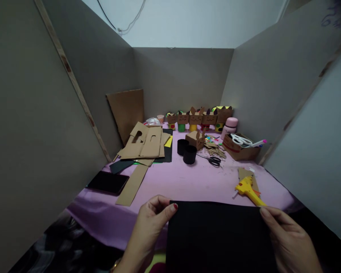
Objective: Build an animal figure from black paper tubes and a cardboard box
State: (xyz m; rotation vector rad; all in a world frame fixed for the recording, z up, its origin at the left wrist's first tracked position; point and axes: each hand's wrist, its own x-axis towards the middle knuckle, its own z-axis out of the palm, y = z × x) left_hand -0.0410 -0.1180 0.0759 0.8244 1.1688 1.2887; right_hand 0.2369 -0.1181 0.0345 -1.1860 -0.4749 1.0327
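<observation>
A flat sheet of black paper is held up between my hands at the table's front edge; its lower part runs out of view. My left hand pinches the top left corner, thumb in front. At the top right corner my right hand grips the sheet between thumb and fingers. Just beyond that corner lies a yellow glue gun on a cardboard scrap. Farther back stand two black paper rings, with black-handled scissors beside them.
Cut cardboard is piled at left, near a dark phone and a cardboard strip. Several cardboard animal heads on coloured tubes line the back. At right are a pink bottle and a box holding white scissors. Grey partitions enclose the table.
</observation>
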